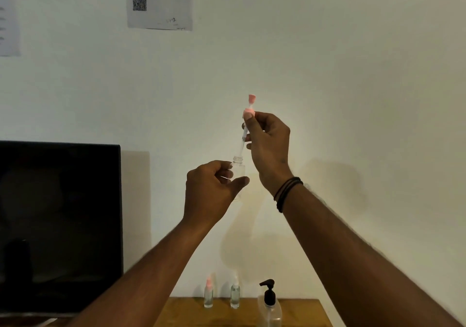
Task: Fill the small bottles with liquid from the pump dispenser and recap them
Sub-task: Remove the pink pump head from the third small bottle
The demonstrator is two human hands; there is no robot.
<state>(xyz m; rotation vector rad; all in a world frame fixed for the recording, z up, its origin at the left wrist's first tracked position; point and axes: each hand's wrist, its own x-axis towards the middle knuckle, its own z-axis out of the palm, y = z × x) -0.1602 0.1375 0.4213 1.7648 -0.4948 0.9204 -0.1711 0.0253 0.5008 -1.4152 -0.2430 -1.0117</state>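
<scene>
Head view: left hand grips a clear small bottle by its body, raised against the wall. Right hand pinches the pink spray cap, tube tip at the open neck. Bottle looks light, smooth, likely slippery; hold mid-body, cap by its collar. Two more bottles and the pump dispenser stand on the table below.

You hold a clear bottle and a pink-capped sprayer. At the bottom of the frame, a black-topped pump dispenser stands on a brown wooden table. Black bands circle your right wrist.
</scene>
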